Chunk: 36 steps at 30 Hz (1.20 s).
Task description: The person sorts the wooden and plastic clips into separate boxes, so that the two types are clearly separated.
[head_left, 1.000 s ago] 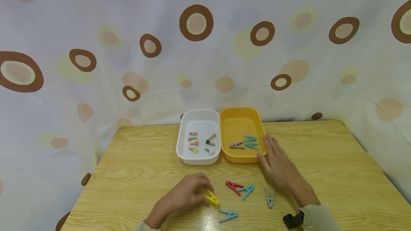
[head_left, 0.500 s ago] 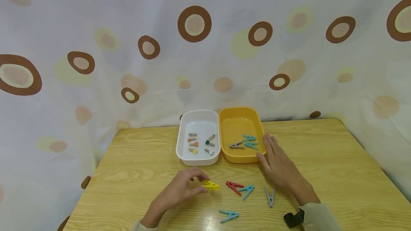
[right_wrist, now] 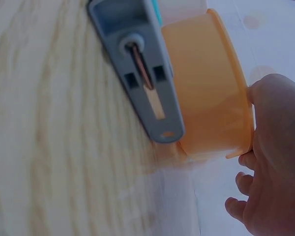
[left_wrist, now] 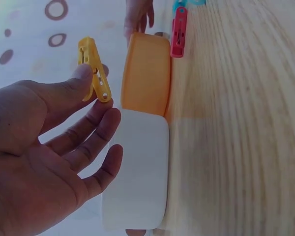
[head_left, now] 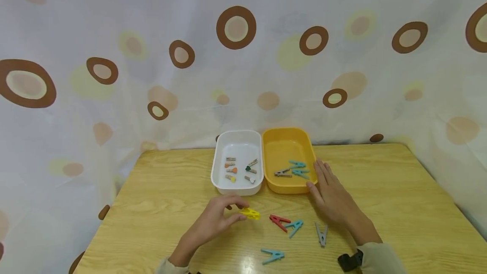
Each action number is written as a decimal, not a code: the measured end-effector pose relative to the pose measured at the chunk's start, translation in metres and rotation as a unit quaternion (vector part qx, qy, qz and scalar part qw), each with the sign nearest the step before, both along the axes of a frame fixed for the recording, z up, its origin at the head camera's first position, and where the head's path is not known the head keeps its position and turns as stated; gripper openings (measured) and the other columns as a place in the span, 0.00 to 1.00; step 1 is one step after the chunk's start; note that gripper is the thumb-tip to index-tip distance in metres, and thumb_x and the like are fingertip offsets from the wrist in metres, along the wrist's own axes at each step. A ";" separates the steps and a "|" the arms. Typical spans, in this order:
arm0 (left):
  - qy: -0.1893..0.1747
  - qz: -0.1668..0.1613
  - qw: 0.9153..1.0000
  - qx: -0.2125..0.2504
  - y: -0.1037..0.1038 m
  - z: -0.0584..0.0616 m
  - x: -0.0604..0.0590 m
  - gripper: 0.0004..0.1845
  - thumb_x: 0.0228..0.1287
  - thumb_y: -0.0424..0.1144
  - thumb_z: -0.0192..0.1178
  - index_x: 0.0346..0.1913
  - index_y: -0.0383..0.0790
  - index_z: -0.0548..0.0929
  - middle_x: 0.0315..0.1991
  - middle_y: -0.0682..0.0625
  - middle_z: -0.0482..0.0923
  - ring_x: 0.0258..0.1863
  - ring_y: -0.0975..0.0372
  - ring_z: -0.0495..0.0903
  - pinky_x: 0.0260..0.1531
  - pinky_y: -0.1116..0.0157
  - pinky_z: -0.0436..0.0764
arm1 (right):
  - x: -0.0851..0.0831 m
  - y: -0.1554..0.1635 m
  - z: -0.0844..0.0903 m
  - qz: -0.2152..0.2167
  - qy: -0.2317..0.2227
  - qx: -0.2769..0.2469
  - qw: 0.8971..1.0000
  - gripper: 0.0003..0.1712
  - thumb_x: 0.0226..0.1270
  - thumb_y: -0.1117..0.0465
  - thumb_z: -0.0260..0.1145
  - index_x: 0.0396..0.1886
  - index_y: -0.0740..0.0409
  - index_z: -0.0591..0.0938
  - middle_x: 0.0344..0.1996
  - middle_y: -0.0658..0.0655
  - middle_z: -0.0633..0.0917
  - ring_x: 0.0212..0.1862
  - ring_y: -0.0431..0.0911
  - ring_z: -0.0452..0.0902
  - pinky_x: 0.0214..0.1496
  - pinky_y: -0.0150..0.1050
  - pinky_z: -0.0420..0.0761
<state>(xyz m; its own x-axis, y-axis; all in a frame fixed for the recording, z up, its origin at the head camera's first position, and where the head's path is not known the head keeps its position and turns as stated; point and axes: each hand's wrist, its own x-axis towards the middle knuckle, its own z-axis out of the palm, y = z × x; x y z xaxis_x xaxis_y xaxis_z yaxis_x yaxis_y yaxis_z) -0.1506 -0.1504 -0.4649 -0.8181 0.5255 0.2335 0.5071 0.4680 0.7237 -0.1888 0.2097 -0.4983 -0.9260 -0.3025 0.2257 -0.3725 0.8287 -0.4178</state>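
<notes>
My left hand (head_left: 214, 221) pinches a yellow clothespin (head_left: 252, 213) between thumb and fingertips, raised above the table in front of the white bin (head_left: 237, 149). In the left wrist view the yellow clothespin (left_wrist: 90, 51) points upward from the thumb. My right hand (head_left: 336, 200) rests against the right side of the orange bin (head_left: 285, 145), fingers extended and thumb at its near corner. On the table lie a red clothespin (head_left: 274, 218), a blue clothespin (head_left: 298, 224) touching or overlapping it, another blue clothespin (head_left: 279, 255) nearer me, and a grey clothespin (head_left: 322, 241).
The two bins stand side by side at the table's back. Several small wooden clothespins (head_left: 231, 170) with coloured decorations lie in the white one. Blue clothespins (head_left: 298, 164) and a greyish one (head_left: 282, 172) lie in the orange one. A patterned curtain (head_left: 243, 75) hangs behind the table (head_left: 167, 181).
My left hand has lifted the yellow clothespin off the table area and moved it away from me, toward the bins. My right hand stays at the orange bin.
</notes>
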 end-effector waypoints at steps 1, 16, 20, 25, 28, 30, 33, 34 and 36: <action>0.006 -0.001 1.000 0.003 0.001 -0.001 -0.001 0.12 0.65 0.39 0.72 0.50 0.42 0.88 0.46 0.54 0.87 0.45 0.58 0.84 0.46 0.56 0.84 | 0.000 0.000 0.000 0.001 0.000 -0.002 1.000 0.43 0.86 0.45 0.45 0.82 0.68 0.44 0.81 0.70 0.47 0.80 0.67 0.41 0.76 0.66 0.53; 0.051 0.052 0.993 0.093 0.023 -0.003 -0.007 0.12 0.62 0.42 0.74 0.48 0.46 0.89 0.45 0.57 0.86 0.44 0.61 0.83 0.44 0.53 0.85 | 0.002 0.003 0.001 -0.001 -0.002 -0.008 1.000 0.43 0.86 0.45 0.46 0.82 0.69 0.44 0.81 0.70 0.47 0.80 0.67 0.40 0.75 0.67 0.53; 0.087 0.079 0.987 0.107 0.033 -0.001 -0.011 0.12 0.64 0.38 0.73 0.49 0.42 0.88 0.46 0.54 0.85 0.45 0.59 0.84 0.43 0.53 0.85 | 0.006 0.003 -0.004 0.000 -0.005 -0.010 1.000 0.43 0.86 0.45 0.45 0.82 0.68 0.44 0.81 0.69 0.46 0.80 0.66 0.40 0.74 0.69 0.55; 0.116 0.088 0.984 0.101 0.047 0.006 -0.024 0.13 0.62 0.35 0.74 0.49 0.40 0.89 0.45 0.53 0.86 0.45 0.57 0.84 0.43 0.57 0.84 | 0.006 0.001 -0.006 -0.001 0.002 -0.010 1.000 0.43 0.86 0.44 0.45 0.82 0.68 0.45 0.82 0.68 0.46 0.81 0.65 0.41 0.74 0.68 0.55; 0.121 0.083 0.984 0.098 0.053 0.010 -0.033 0.12 0.63 0.35 0.73 0.49 0.38 0.89 0.45 0.51 0.86 0.45 0.55 0.84 0.43 0.58 0.83 | 0.004 0.001 -0.004 -0.002 0.007 -0.007 1.000 0.43 0.86 0.44 0.45 0.83 0.68 0.45 0.81 0.68 0.47 0.81 0.64 0.40 0.74 0.67 0.55; 0.125 0.083 0.984 0.094 0.057 0.012 -0.039 0.12 0.64 0.35 0.72 0.49 0.37 0.89 0.44 0.50 0.86 0.45 0.55 0.84 0.42 0.57 0.83 | 0.003 0.001 -0.003 -0.002 0.010 -0.004 1.000 0.42 0.86 0.44 0.45 0.83 0.67 0.45 0.81 0.68 0.47 0.81 0.64 0.40 0.74 0.67 0.56; 0.129 0.085 0.984 0.091 0.062 0.014 -0.047 0.12 0.64 0.35 0.70 0.50 0.37 0.89 0.46 0.49 0.85 0.44 0.56 0.83 0.41 0.54 0.84 | 0.001 0.001 -0.002 0.000 0.012 -0.002 1.000 0.43 0.86 0.44 0.45 0.83 0.67 0.45 0.81 0.68 0.47 0.81 0.63 0.40 0.74 0.67 0.56; 0.133 0.087 0.983 0.089 0.063 0.014 -0.050 0.12 0.64 0.35 0.70 0.50 0.37 0.89 0.46 0.49 0.85 0.44 0.56 0.83 0.41 0.53 0.84 | 0.000 0.001 -0.001 -0.001 0.011 0.000 1.000 0.43 0.86 0.44 0.45 0.83 0.67 0.45 0.81 0.68 0.47 0.81 0.63 0.40 0.74 0.67 0.56; 0.135 0.090 0.983 0.087 0.067 0.015 -0.056 0.12 0.65 0.35 0.71 0.50 0.37 0.89 0.46 0.49 0.85 0.44 0.55 0.83 0.42 0.54 0.85 | 0.000 0.000 -0.001 -0.001 0.010 0.001 1.000 0.43 0.86 0.44 0.45 0.83 0.67 0.45 0.82 0.68 0.47 0.81 0.63 0.40 0.75 0.66 0.56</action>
